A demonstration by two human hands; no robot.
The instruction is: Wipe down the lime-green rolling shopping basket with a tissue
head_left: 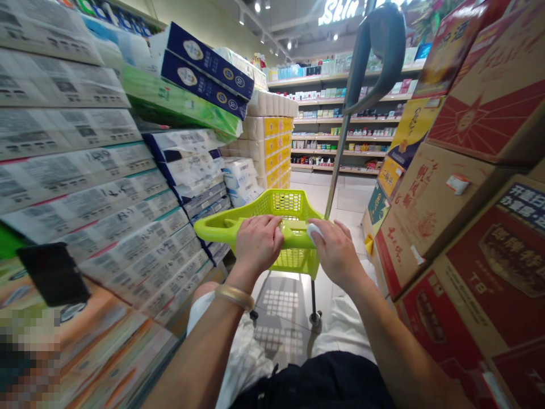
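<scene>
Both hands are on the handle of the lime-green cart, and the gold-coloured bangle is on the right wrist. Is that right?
Not quite: the head view shows the gold-coloured bangle on the left wrist, not the right. The left hand and right hand are indeed on the handle of the lime-green cart.

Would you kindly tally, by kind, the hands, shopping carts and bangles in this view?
Hands: 2 (left hand, right hand)
Shopping carts: 1 (yellow-green cart)
Bangles: 1 (gold-coloured bangle, left wrist)
Total: 4
</scene>
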